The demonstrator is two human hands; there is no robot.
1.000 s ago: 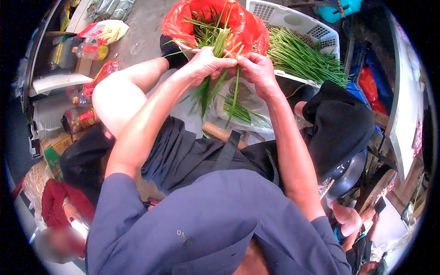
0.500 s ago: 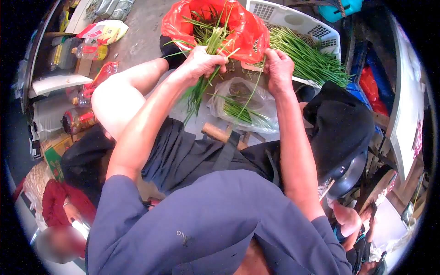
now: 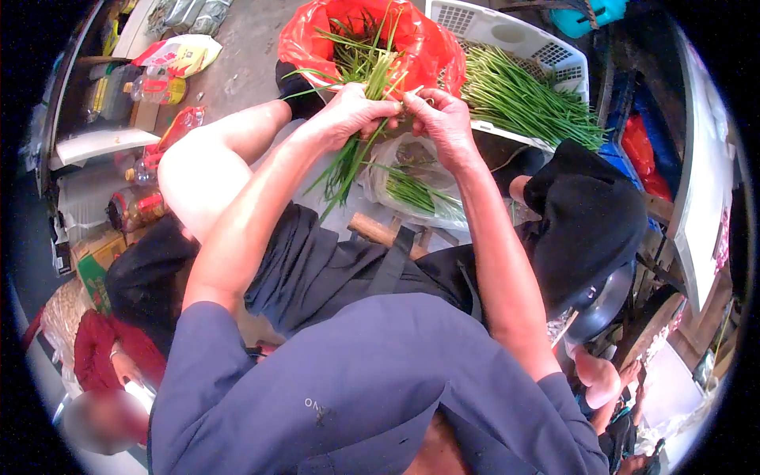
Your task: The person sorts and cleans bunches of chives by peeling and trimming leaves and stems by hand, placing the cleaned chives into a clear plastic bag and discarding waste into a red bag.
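Observation:
A bunch of chives is gripped in my left hand, with pale stem ends up and green leaf tips hanging below. My right hand is closed in a pinch right beside the left fingertips; what sits between its fingers is too small to make out. Just beyond both hands is a red plastic bag with loose greens inside. Under my right hand lies a clear plastic bag holding more chives.
At the far right a white basket holds a big pile of chives. Bottles and packets stand on the left. Part of a wooden stool shows between my legs. A person in a red sleeve is at lower left.
My right hand has moved left, from holding a single chive stalk out to the side to meeting my left hand at the bunch. That separate stalk no longer shows.

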